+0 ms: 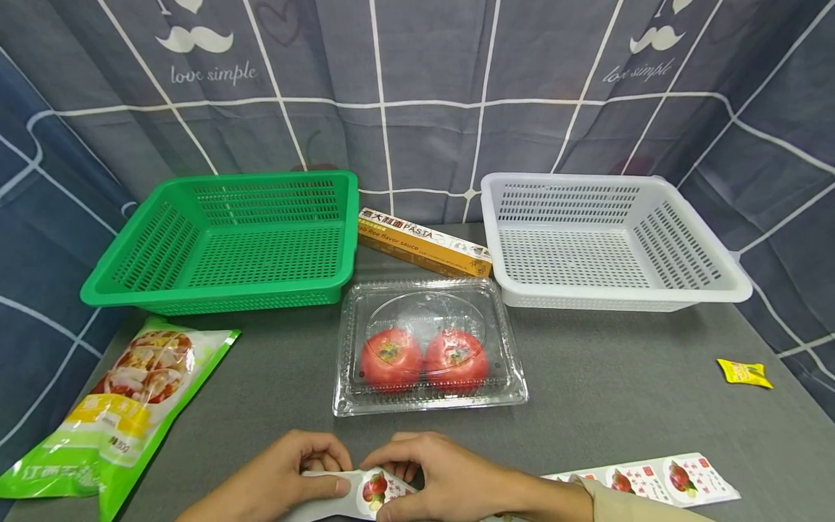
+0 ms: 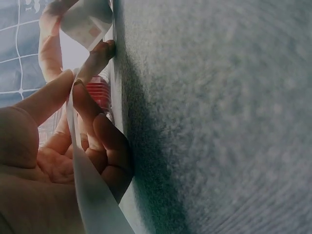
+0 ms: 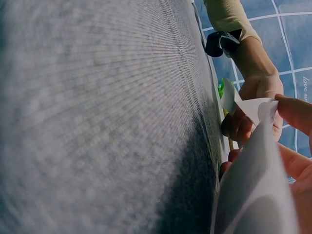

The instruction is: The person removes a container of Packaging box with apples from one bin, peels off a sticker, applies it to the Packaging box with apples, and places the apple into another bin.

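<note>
Two hands work at the near edge of the bench [image 1: 587, 377]. Left hand [image 1: 274, 482] and right hand [image 1: 450, 482] both pinch the sticker strip [image 1: 375, 489], fingers curled round it; each grip is closed on the strip, which trails right along the near edge. Left of the hands lies a green bag [image 1: 124, 406]. Beyond the hands sits a clear box [image 1: 427, 348] holding two tomatoes [image 1: 422, 357]. A yellow packet [image 1: 744, 373] lies far right. Behind the box lies a pasta carton [image 1: 424, 243], between the green basket [image 1: 228, 239] on the left and the white basket [image 1: 613, 243] on the right.
</note>
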The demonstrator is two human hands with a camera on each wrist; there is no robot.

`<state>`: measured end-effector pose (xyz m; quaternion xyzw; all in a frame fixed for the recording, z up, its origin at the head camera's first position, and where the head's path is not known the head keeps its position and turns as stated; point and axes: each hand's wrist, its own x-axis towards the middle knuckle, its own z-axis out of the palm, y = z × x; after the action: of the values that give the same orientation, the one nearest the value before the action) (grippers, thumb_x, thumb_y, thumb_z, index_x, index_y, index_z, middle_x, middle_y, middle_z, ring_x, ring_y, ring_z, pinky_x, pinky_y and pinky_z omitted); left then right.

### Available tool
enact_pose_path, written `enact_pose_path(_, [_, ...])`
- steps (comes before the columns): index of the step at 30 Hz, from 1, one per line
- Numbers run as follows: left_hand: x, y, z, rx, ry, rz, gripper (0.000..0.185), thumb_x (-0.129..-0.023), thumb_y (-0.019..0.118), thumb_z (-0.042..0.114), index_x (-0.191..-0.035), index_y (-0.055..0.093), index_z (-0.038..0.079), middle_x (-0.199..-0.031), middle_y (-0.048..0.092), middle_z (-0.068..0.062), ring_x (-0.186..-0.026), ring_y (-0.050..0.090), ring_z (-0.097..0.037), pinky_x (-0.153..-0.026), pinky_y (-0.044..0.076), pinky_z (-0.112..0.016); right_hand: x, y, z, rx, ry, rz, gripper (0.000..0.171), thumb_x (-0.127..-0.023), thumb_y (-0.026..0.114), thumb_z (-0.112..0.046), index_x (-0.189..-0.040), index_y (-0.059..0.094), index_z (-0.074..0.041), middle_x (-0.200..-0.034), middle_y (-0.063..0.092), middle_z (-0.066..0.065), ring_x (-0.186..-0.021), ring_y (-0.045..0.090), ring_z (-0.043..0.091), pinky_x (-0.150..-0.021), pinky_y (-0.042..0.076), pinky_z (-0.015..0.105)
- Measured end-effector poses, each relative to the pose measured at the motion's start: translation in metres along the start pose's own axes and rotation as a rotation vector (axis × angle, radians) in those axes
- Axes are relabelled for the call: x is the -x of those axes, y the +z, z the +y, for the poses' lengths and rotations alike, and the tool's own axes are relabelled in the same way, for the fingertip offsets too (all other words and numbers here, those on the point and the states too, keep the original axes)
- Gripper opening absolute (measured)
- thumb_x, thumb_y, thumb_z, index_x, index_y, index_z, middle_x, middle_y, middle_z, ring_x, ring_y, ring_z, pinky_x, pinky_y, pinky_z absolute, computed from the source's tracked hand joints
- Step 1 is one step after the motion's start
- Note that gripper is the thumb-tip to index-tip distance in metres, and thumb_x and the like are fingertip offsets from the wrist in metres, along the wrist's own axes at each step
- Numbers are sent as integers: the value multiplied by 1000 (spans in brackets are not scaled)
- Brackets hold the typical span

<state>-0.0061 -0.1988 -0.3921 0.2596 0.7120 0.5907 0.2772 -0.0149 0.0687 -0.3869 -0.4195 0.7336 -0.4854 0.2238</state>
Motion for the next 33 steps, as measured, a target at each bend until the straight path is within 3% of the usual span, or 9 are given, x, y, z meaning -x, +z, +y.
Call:
enact_pose_path(9, [-1,2,4,36,-69,12,9,-92,68,8,-95,69,-1,-78,67,7,-69,60,-1,-58,50,-22,0,0,0,37,-5,17,30,-88,76,-19,-117,68,-18,-93,57,-16,-84,52,-6,-74,50,16])
enact_pose_path(22, [0,1,2,20,-61,2,8,-92,67,4,-95,69,-2,-81,68,7,-71,59,-1,-58,50,-23,0,1,0,65,0,46,10,-92,71,-20,-102,70,-18,-86,52,-16,-80,49,-7,-71,49,15])
enact_pose_path(26, [0,0,2,63,-92,-10,11,-92,66,4,-99,67,-5,-83,69,4,-72,60,-2,-60,49,-22,0,1,-1,51,13,59,9,-93,69,-19,-101,70,-16,-89,56,-17,-83,51,-7,-74,48,15])
enact_pose_path(33, [0,-1,3,86,-85,-15,13,-92,66,3,-101,66,-7,-81,66,6,-71,58,-2,-59,48,-21,-1,3,-1,58,9,76,5,-92,71,-15,-95,67,-16,-89,58,-16,-84,53,-8,-75,48,15])
